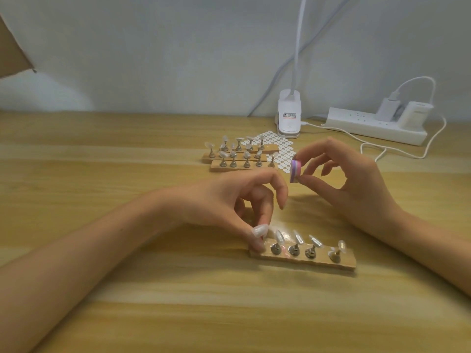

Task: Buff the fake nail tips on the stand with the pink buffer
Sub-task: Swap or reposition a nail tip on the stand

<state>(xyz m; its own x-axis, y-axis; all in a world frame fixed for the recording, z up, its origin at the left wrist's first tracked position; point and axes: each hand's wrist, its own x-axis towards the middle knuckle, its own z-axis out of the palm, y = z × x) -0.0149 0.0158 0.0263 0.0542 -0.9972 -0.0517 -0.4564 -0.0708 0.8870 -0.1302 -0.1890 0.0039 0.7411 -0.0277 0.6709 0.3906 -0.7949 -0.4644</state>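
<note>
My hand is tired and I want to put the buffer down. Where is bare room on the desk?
Free: the wooden table strip in front of the near light wooden nail stand, and the wood left of the two far wooden stands. Crowded: back right, with white sticker sheet and white power strip.

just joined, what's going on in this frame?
A person is working at a wooden table. The left hand pinches the left end of the near stand, by its leftmost nail tip, apparently to steady it. The right hand pinches the pink buffer in the air, above and behind that stand, touching no tip. Five tips sit on the stand; two more stands sit further back.
</note>
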